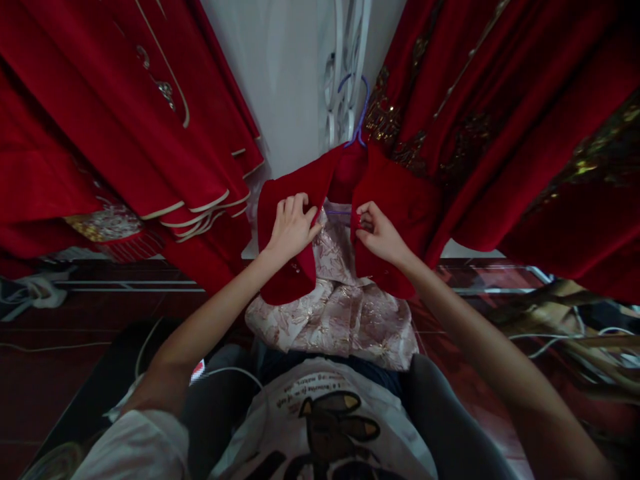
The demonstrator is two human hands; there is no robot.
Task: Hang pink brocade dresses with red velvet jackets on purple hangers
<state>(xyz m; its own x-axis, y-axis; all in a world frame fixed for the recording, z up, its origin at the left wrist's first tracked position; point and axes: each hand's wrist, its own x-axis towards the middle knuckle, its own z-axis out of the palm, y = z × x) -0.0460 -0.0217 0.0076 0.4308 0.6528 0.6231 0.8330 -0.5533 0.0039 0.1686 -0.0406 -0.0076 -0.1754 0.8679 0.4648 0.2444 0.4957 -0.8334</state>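
A red jacket hangs on a purple hanger, its two front panels spread apart. My left hand lies over the left panel, its fingers bent and closed on the fabric near the front edge. With thumb and fingers pinched, my right hand grips the edge of the right panel. In the gap between the panels shows a pale pink brocade garment with shiny leaf patterns, spreading down over my lap. The fingertips of both hands are partly hidden.
Red garments with pale trim hang on the left. More red garments with gold sequins hang on the right. A white scrolled metal rack stands ahead against a pale wall. White cables lie at the lower right.
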